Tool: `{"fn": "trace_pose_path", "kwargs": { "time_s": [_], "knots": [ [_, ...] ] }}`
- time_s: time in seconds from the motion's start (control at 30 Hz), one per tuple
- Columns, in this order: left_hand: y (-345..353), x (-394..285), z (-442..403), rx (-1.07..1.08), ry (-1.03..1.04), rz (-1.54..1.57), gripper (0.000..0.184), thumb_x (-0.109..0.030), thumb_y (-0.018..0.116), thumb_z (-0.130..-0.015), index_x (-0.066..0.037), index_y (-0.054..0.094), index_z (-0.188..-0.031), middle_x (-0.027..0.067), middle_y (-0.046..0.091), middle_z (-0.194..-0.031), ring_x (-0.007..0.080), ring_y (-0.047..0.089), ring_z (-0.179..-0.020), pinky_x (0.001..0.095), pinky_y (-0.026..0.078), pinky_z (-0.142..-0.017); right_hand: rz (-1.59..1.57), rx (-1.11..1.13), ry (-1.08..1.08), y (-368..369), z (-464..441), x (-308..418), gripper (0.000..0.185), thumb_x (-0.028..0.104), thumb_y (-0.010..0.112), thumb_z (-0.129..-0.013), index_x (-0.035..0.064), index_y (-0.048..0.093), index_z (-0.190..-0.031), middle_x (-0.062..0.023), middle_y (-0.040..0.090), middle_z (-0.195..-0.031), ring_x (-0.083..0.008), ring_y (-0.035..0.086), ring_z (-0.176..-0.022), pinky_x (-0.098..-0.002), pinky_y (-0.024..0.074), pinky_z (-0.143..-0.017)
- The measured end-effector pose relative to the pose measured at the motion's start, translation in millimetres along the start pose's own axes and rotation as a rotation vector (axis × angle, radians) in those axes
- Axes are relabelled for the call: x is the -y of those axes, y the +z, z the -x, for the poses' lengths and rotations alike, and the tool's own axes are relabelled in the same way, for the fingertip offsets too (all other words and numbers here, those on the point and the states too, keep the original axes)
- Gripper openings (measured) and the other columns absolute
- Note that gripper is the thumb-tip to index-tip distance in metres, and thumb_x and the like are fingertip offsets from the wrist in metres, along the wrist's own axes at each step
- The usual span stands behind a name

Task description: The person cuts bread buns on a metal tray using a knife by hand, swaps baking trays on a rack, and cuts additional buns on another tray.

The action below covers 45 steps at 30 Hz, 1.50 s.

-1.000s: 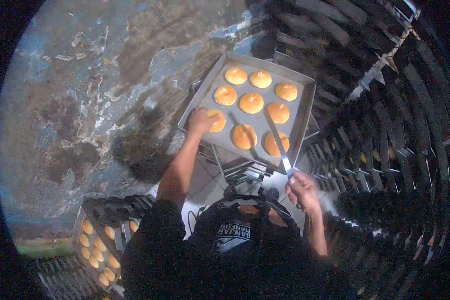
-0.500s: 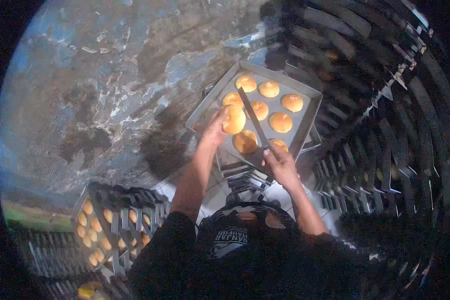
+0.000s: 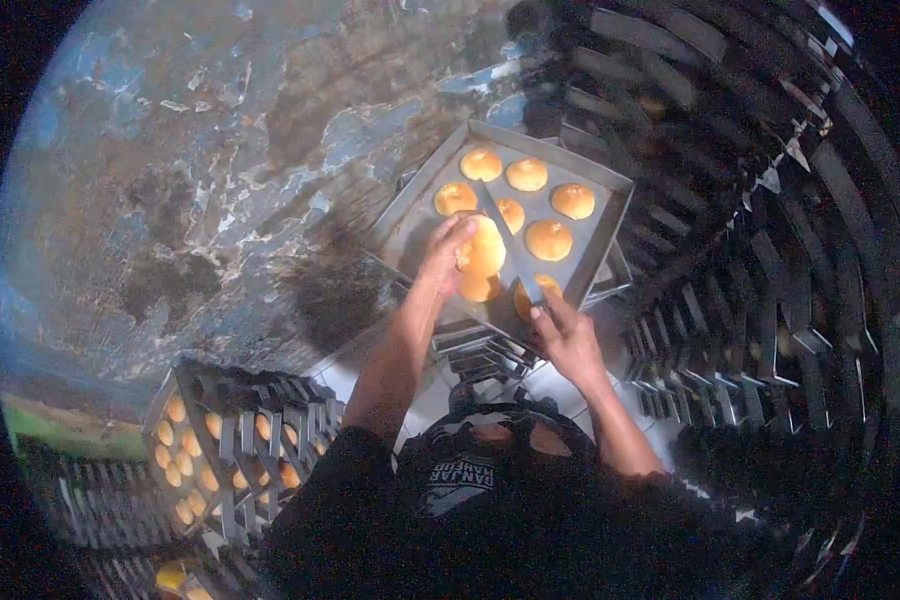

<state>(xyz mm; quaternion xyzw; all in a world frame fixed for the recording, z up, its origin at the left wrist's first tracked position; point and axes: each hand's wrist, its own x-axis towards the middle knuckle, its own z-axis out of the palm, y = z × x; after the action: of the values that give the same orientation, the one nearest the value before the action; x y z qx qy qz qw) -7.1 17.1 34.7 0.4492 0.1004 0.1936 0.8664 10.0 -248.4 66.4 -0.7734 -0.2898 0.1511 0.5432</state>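
Observation:
My left hand (image 3: 444, 254) is closed around a round golden bun (image 3: 483, 246), which it holds above a metal baking tray (image 3: 607, 225). In my right hand (image 3: 572, 340) is a long knife (image 3: 519, 262), gripped at the handle end. Its blade slants up and left over the tray, just right of the held bun; whether they touch I cannot tell. Several more buns (image 3: 550, 240) sit spaced out on the tray. One near my right hand is partly hidden by the knife, and another lies partly behind the held bun.
Beneath the tray is a stack of other trays (image 3: 480, 345). At lower left stands a stack of trays with several buns (image 3: 185, 462). Dark stacked trays (image 3: 730, 350) rise along the right side. A worn wall with peeling paint (image 3: 220, 190) fills the upper left.
The held bun has moved slightly right and down, nearer the knife, and has turned in my left hand. The knife has shifted a little lower. The tray appears slightly farther left in view.

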Motion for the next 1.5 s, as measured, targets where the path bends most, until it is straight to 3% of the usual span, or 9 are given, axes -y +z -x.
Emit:
{"fn": "trace_pose_path", "kwargs": {
  "time_s": [0.17, 0.37, 0.5, 0.67, 0.93, 1.13, 1.2, 1.33, 1.5],
  "knots": [
    [5.8, -4.1, -1.0, -0.005, -0.037, 0.065, 0.030, -0.020, 0.072, -0.091, -0.005, 0.063, -0.115, 0.0067, 0.068, -0.105, 0.0181, 0.068, -0.093, 0.0376, 0.058, -0.084, 0.145, -0.022, -0.169, -8.6, -12.2, 4.6, 0.043, 0.024, 0.063, -0.098, 0.0004, 0.059, -0.134, -0.0285, 0.070, -0.104, -0.0359, 0.072, -0.102, -0.0405, 0.0549, -0.086],
    [6.5, -14.7, 8.9, 0.031, -0.110, -0.020, 0.036, -0.019, 0.074, -0.088, -0.004, 0.062, -0.119, 0.0064, 0.068, -0.107, 0.0182, 0.068, -0.095, 0.0382, 0.058, -0.084, 0.042, 0.087, 0.028, -10.0, 3.4, 12.6, 0.043, 0.023, 0.063, -0.098, 0.0019, 0.059, -0.136, -0.0262, 0.071, -0.103, -0.0338, 0.073, -0.095, -0.0408, 0.0550, -0.083],
    [7.2, -4.4, 4.5, 0.029, -0.113, -0.002, 0.041, -0.018, 0.075, -0.087, -0.002, 0.060, -0.122, 0.0067, 0.068, -0.106, 0.0182, 0.068, -0.095, 0.0371, 0.058, -0.084, 0.202, -0.073, -0.254, -2.0, -16.0, 8.5, 0.043, 0.027, 0.061, -0.099, 0.0026, 0.060, -0.134, -0.0256, 0.071, -0.089, -0.0325, 0.073, -0.081, -0.0417, 0.0543, -0.075],
    [-22.3, -31.7, 4.6, 0.098, -0.094, -0.021, 0.033, -0.020, 0.075, -0.087, -0.004, 0.060, -0.112, 0.0079, 0.068, -0.099, 0.0194, 0.069, -0.088, 0.0350, 0.058, -0.084, 0.099, 0.141, 0.047, -11.1, 16.4, 25.3, 0.042, 0.027, 0.063, -0.098, 0.0022, 0.061, -0.132, -0.0274, 0.069, -0.090, -0.0396, 0.072, -0.085, -0.0413, 0.0552, -0.076],
    [-6.5, -18.1, 8.5, 0.093, -0.143, -0.011, 0.032, -0.015, 0.073, -0.087, -0.002, 0.060, -0.114, 0.0104, 0.071, -0.103, 0.0203, 0.071, -0.091, 0.0354, 0.059, -0.083, 0.164, 0.091, -0.111, 8.7, -13.7, 35.5, 0.038, 0.019, 0.062, -0.097, 0.0020, 0.061, -0.131, -0.0245, 0.070, -0.088, -0.0383, 0.072, -0.081, -0.0426, 0.0551, -0.075],
    [-20.0, -27.5, 14.1, 0.063, -0.169, -0.073, 0.027, -0.014, 0.073, -0.087, -0.001, 0.061, -0.107, 0.0147, 0.071, -0.097, 0.0238, 0.072, -0.083, 0.0376, 0.061, -0.076, 0.119, 0.259, 0.143, 3.1, 10.8, 32.1, 0.039, 0.024, 0.060, -0.100, 0.0036, 0.060, -0.132, -0.0263, 0.070, -0.096, -0.0338, 0.072, -0.089, -0.0408, 0.0535, -0.080],
    [-5.2, -19.8, 19.8, 0.038, -0.241, -0.062, 0.026, -0.013, 0.073, -0.087, 0.000, 0.059, -0.105, 0.0149, 0.071, -0.097, 0.0246, 0.073, -0.084, 0.0389, 0.061, -0.076, 0.207, 0.113, -0.182, 16.3, -11.0, 24.8, 0.033, 0.019, 0.062, -0.097, 0.0005, 0.063, -0.125, -0.0244, 0.069, -0.089, -0.0396, 0.068, -0.080, -0.0424, 0.0539, -0.075],
    [-17.5, -15.0, 9.0, -0.013, -0.180, -0.068, 0.031, -0.010, 0.075, -0.085, 0.002, 0.059, -0.109, 0.0146, 0.071, -0.097, 0.0254, 0.073, -0.085, 0.0395, 0.061, -0.078, 0.277, 0.091, -0.241, 20.0, -23.1, 24.5, 0.034, 0.018, 0.063, -0.097, 0.0007, 0.063, -0.126, -0.0254, 0.068, -0.091, -0.0395, 0.069, -0.084, -0.0412, 0.0542, -0.077],
    [-33.3, -35.8, 10.6, -0.026, -0.168, 0.024, 0.040, -0.008, 0.077, -0.082, 0.005, 0.058, -0.116, 0.0135, 0.071, -0.097, 0.0242, 0.073, -0.084, 0.0392, 0.061, -0.078, 0.127, 0.264, 0.099, -1.1, 11.9, 39.5, 0.036, 0.017, 0.063, -0.097, 0.0013, 0.062, -0.129, -0.0268, 0.068, -0.095, -0.0385, 0.070, -0.090, -0.0401, 0.0541, -0.081]
  ]
}}
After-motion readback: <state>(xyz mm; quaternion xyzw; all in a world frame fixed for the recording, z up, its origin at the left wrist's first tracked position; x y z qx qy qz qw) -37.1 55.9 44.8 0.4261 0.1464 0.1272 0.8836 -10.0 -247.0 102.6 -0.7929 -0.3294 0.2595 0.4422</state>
